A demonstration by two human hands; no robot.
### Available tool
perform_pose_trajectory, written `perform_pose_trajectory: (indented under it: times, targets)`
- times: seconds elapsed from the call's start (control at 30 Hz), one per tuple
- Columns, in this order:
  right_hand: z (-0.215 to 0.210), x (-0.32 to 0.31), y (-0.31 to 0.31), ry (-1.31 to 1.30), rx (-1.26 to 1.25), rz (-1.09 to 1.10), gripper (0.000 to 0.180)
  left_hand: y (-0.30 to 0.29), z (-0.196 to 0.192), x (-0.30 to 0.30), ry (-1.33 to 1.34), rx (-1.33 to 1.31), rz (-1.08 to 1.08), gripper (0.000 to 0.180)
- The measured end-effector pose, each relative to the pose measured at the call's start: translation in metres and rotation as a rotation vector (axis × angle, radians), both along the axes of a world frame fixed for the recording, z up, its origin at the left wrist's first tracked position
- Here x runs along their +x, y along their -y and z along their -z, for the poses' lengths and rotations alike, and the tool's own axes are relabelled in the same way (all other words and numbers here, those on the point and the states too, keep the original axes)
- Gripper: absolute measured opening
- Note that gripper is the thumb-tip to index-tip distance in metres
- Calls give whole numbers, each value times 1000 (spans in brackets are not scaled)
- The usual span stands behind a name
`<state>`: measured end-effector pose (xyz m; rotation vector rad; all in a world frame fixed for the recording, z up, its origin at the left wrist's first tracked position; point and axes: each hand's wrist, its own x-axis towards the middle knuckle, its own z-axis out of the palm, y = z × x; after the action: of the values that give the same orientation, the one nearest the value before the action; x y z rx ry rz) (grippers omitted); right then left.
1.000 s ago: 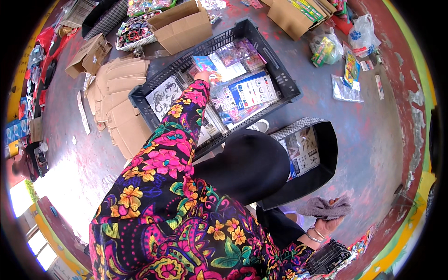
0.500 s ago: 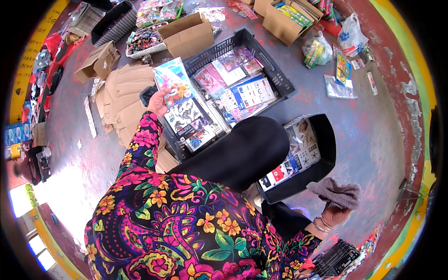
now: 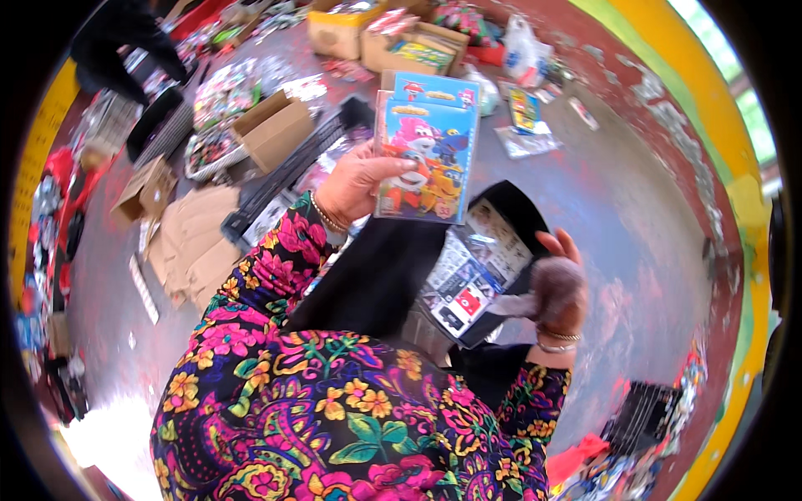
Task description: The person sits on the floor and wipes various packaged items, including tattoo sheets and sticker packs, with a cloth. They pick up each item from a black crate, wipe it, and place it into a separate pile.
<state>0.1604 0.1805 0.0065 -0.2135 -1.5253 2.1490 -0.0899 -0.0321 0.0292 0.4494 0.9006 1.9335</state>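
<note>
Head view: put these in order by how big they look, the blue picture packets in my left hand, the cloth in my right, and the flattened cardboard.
Largest to smallest, by apparent size only:
Blue picture packets, probably enlarged by nearness to the camera
Flattened cardboard
Cloth, bunched and blurred

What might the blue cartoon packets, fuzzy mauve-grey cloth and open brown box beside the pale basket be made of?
Blue cartoon-printed rectangular packets: probably glossy printed card in clear plastic; see-through margins show. 
Mauve-grey fuzzy cloth: likely soft, matte textile; blurred, but bunched and limp. 
Open brown rectangular box: seemingly matte cardboard, judging by its plain tan, thin walls.
</note>
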Motion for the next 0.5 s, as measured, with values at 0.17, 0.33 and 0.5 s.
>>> perform_pose_trajectory:
  times: [0.17,0.33,0.5]
  targets:
    - [-15,-27,5,48,-87,19,63,-69,8,42,-149,-7,171,31]
    - [-8,-23,7,126,-83,237,45,-105,31,77,-201,5,261,34]
    - [21,-9,-1,305,354,599,30,-118,48,95,-74,-5,269,33]
